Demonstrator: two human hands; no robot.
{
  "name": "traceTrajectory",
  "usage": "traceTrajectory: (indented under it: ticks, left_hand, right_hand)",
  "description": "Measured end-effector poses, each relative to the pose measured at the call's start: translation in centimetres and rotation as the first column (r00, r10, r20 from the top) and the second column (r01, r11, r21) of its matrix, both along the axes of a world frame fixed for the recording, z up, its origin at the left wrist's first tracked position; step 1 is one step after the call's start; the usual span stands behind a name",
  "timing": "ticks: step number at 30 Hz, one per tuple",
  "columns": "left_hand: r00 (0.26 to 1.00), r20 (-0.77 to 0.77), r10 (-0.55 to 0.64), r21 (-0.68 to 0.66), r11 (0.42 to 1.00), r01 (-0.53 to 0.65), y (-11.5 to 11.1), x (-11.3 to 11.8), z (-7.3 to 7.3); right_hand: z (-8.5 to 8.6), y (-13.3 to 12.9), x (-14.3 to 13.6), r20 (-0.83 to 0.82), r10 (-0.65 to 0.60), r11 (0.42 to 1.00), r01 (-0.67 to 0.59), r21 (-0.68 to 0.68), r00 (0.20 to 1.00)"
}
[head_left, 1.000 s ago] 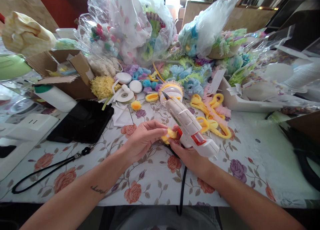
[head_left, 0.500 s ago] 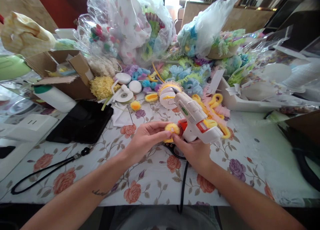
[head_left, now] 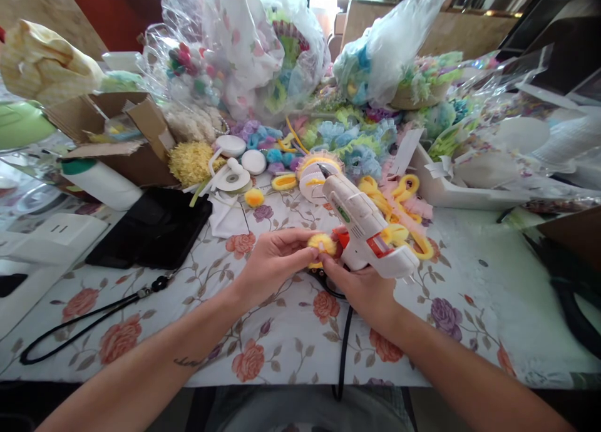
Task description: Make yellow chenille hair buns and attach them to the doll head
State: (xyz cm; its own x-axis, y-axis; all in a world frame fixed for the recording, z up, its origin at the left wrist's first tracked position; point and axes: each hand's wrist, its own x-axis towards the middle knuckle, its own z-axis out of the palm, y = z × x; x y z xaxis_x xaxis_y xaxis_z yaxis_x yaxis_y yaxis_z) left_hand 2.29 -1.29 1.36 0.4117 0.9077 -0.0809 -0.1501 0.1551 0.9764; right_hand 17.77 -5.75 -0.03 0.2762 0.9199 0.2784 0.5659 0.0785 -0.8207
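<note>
A small fluffy yellow piece [head_left: 322, 243] is pinched between the fingertips of my left hand [head_left: 277, 257], low over the flowered tablecloth. My right hand [head_left: 359, 285] is wrapped round the handle of a white glue gun [head_left: 359, 216] with a red trigger, and its thumb and finger also touch the yellow piece. The gun's nozzle points up and away to the left, apart from the piece. Its black cord hangs down over the table's front edge. Part of the right fingers is hidden behind the gun.
A black tablet [head_left: 153, 228] and a looped black strap [head_left: 94, 322] lie left. Ribbon spools [head_left: 232, 176], a yellow pompom [head_left: 254, 198] and yellow loops [head_left: 406, 191] are beyond my hands. Plastic bags [head_left: 387, 50] line the back, a cardboard box [head_left: 150, 128] back left, a white tray [head_left: 469, 197] right.
The glue gun has tilted and shifted slightly to the left. The yellow piece has turned a little between my fingertips and moved slightly left.
</note>
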Motion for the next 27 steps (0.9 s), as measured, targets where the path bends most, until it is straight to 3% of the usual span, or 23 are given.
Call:
traceTrajectory:
  ticks: [6, 12, 19, 27]
  left_hand:
    - [0.999, -0.033, -0.006, 0.037, 0.999, 0.007, -0.13, 0.06, 0.39]
    - [0.975, 0.198, -0.097, -0.044, 0.993, 0.107, 0.15, -0.06, 0.01]
    - [0.994, 0.109, -0.021, -0.092, 0.995, 0.031, -0.04, 0.08, -0.15]
    - [0.996, 0.078, -0.032, -0.022, 0.999, 0.034, 0.13, -0.11, -0.48]
  right_hand:
    - [-0.39, -0.24, 0.25, -0.052, -0.006, 1.000, 0.005, -0.021, 0.999]
    - [-0.55, 0.05, 0.40, -0.036, -0.045, 0.999, 0.045, 0.005, 0.998]
    - [-0.89, -0.36, 0.23, -0.047, -0.002, 0.995, -0.002, -0.101, 0.999]
    - [-0.31, -0.30, 0.13, -0.069, 0.017, 0.996, -0.023, -0.086, 0.997]
